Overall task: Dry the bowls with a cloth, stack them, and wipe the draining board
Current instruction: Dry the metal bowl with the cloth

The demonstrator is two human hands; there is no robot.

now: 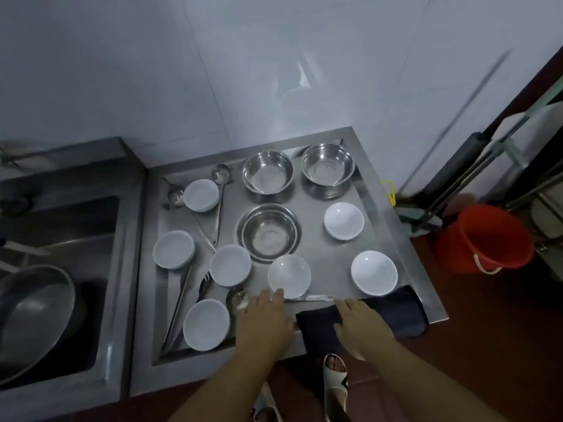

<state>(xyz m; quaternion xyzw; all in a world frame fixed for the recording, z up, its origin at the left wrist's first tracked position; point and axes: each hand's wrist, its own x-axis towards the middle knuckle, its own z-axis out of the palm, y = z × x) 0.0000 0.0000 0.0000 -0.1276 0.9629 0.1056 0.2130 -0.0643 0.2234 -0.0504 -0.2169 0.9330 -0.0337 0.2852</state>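
Neither hand grips yet: I see my right hand (359, 322) resting flat on the dark cloth (393, 312) draped over the draining board (380, 208) front edge, left hand (265, 321) open, fingertips reaching the nearest white bowl (289, 275), probably dried first.

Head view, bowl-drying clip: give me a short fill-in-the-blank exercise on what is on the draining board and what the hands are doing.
1. The draining board holds ___ steel bowls, all upright.
2. The right hand rests on a dark ___ at the board's front edge.
3. The left hand has its fingers at the near rim of a ___ bowl.
4. The bucket on the floor is ___.

Missing words: three; cloth; white; red
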